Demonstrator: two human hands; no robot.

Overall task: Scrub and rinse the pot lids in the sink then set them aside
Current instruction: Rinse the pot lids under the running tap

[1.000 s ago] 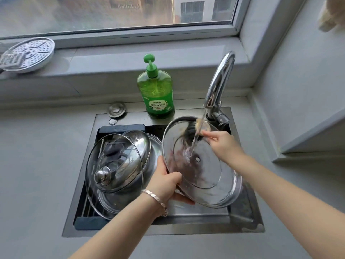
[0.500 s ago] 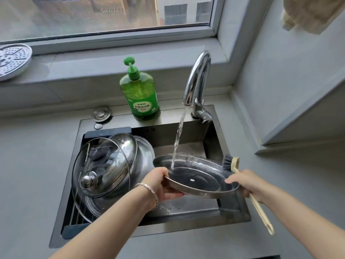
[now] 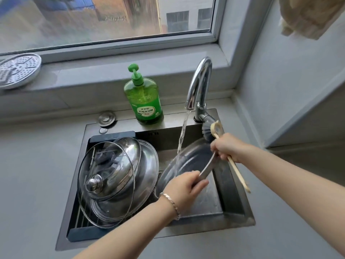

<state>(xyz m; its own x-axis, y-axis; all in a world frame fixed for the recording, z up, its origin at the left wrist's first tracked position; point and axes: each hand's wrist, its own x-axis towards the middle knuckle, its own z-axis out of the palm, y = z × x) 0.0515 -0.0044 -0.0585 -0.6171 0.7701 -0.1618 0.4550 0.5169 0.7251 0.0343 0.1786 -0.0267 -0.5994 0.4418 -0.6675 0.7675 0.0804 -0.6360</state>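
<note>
My left hand [image 3: 183, 189] pinching the near rim of the tilted steel lid [image 3: 188, 160], my right hand [image 3: 226, 148] curled round the brush [image 3: 236, 171] handle at the far rim, tap water [image 3: 183, 131] striking the lid, sink [image 3: 233, 184] below

The soap bottle [image 3: 143, 101] is noted as translucent bright green, with a green pump and a darker green label printed in white. The faucet [image 3: 199, 81] is recorded as polished chrome. The sink [image 3: 229, 184] is recorded as dark grey steel and the countertop [image 3: 33, 174] as pale grey. The held lid [image 3: 192, 157] is seen as silver at the rim and dark across its face. The glass lid [image 3: 106, 182] is noted as clear, edged and knobbed in silver. The brush [image 3: 239, 175] is recorded with a pale wooden handle and black bristles. The steamer plate [image 3: 18, 71] is marked as silver-white, patterned with small holes. The cloth [image 3: 308, 15] is noted as cream.
</note>
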